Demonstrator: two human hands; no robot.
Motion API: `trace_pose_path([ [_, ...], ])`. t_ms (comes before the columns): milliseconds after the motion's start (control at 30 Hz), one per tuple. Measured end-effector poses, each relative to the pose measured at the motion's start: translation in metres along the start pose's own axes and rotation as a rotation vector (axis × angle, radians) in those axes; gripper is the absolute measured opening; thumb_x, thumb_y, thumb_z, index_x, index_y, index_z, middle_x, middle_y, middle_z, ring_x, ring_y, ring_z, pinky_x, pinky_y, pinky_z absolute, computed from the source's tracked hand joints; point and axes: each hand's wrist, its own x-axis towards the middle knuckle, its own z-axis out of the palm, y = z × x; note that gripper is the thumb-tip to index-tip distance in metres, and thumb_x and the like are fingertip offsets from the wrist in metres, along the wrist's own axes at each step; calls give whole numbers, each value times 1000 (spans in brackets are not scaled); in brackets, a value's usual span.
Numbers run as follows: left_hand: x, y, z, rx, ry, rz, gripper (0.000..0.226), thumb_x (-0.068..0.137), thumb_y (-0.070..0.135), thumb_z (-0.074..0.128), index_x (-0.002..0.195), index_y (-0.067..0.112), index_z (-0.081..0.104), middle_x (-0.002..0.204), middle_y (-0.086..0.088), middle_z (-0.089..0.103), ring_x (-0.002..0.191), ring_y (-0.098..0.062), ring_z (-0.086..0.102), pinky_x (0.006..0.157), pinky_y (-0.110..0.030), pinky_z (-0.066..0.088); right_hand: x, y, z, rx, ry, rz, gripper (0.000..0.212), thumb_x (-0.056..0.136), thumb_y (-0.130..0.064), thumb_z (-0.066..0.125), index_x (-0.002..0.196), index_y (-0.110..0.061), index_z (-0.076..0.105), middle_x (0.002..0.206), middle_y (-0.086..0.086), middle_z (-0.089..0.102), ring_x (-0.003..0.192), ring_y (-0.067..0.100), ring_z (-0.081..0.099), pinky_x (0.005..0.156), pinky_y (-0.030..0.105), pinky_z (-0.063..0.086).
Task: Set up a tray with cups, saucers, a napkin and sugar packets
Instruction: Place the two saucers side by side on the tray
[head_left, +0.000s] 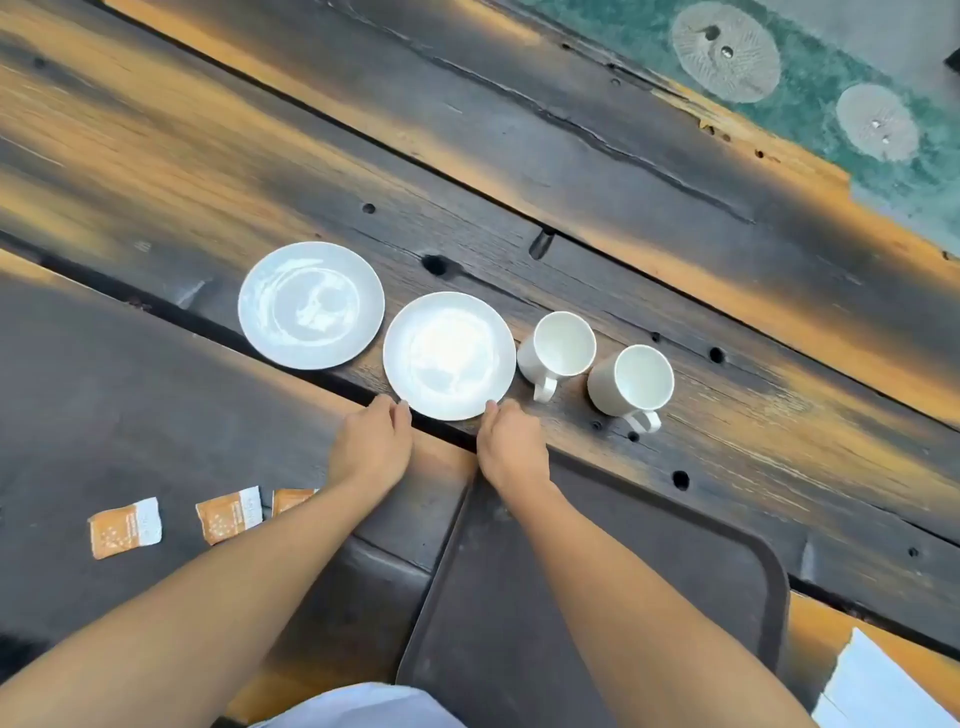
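Both arms stretch straight out from the body, forearms bare, and come together at one saucer. The left hand (371, 447) lies knuckles-up on the counter (519, 171), its fingers (401, 410) bunched close and bent, with the tips against the near-left rim of the near saucer (449, 356). The right hand (511, 449) mirrors it on the near-right rim, fingers (491, 410) likewise narrow and curled forward. From here I cannot tell whether either hand has a real hold on the rim or only touches it. The saucer sits flat on the dark wood between the two hands.

The right forearm passes over the far-left corner of the dark tray (675, 597), which lies on the counter close to the person. The far saucer (310, 305) rests just left of the near one, almost touching it. To the right stand two white cups upright, the left cup (558, 348) just beside the near saucer and the right cup (631, 382) near it, both handles turned toward the person. Three orange sugar packets (228, 514) lie to the left of the left forearm, the third partly hidden behind it. A white napkin (878, 686) lies to the right of the tray.
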Motion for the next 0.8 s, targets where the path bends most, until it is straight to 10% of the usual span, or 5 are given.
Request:
trace_pose_path([
  [567, 37, 4, 21, -259, -44, -211, 42, 99, 43, 49, 72, 12, 60, 68, 4, 71, 76, -16, 61, 75, -35, 46, 33, 4, 14, 83, -66, 156, 38, 104, -27, 34, 105, 0, 61, 107, 19, 68, 100, 35, 62, 72, 32, 42],
  [800, 40, 11, 22, -563, -55, -353, 34, 95, 30, 55, 69, 13, 67, 60, 5, 72, 58, -17, 49, 69, -33, 45, 38, -5, 10, 355, -82, 290, 44, 98, -15, 43, 59, -15, 62, 78, 10, 77, 96, 31, 68, 91, 44, 56],
])
